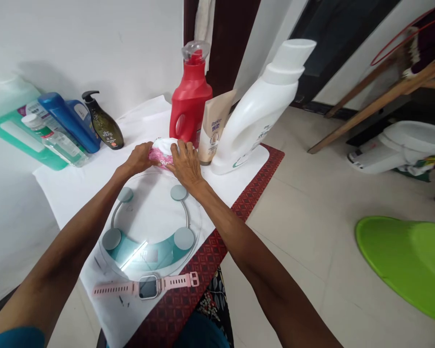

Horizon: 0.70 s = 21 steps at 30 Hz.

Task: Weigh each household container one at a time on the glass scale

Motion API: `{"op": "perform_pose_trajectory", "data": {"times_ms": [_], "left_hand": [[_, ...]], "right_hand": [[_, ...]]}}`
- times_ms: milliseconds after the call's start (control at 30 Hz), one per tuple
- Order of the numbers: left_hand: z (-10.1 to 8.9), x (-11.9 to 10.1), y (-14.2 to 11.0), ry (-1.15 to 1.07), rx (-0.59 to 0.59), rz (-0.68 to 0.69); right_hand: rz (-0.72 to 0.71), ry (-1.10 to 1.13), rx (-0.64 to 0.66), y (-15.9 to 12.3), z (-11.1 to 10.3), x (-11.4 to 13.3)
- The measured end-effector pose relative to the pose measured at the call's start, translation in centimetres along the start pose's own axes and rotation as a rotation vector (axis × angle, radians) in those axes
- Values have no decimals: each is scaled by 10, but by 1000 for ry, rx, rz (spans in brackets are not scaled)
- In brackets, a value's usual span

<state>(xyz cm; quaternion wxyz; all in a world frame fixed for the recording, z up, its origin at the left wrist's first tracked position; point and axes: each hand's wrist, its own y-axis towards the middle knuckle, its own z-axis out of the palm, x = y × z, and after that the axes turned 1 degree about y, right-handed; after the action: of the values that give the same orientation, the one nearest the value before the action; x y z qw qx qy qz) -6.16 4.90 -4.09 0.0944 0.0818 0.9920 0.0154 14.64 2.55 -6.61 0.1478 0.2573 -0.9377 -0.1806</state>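
Both of my hands grip a small pink-and-white soft packet (161, 155) at the far side of the table. My left hand (139, 158) is closed on its left end, and my right hand (185, 163) is wrapped over its right end. Just nearer to me lies a round glass bathroom scale (148, 208) with grey-green foot pads. A pink-strapped smartwatch (148, 287) is stretched out in front of the scale. Behind my right hand stand a red bottle (193, 96), a beige tube (213, 128) and a big white jug (257, 113).
At the left back stand a green-liquid jug (10, 121), a clear bottle (56, 140), blue bottles (69, 121) and a dark pump bottle (103, 121). White paper (76, 188) covers much of the red patterned table (255, 179). A white bucket (402, 145) and green basin (402, 261) are at right.
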Motion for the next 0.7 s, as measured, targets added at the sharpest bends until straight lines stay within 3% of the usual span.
{"op": "perform_pose_trajectory", "data": {"times_ms": [200,333,400,500,567,633,700], "left_hand": [[10,10,11,-167,-92,30],[14,19,-10,-316,-162,33],[13,29,-25,-374,-295,-14],[7,56,-40,-404,-728,-218],[0,79,-38,-419,-929,-376],[-6,101,-27,-484,-970,-466],[-10,118,-9,-544,-938,-490]], "right_hand": [[31,78,0,7,3,-2],[-10,265,-167,-25,-3,-18],[-7,342,-277,-56,-9,-28],[108,396,-331,-107,-20,-41],[234,404,-296,-134,-27,-47],[349,445,-218,-152,-31,-50],[442,484,-160,-159,-32,-50]]}}
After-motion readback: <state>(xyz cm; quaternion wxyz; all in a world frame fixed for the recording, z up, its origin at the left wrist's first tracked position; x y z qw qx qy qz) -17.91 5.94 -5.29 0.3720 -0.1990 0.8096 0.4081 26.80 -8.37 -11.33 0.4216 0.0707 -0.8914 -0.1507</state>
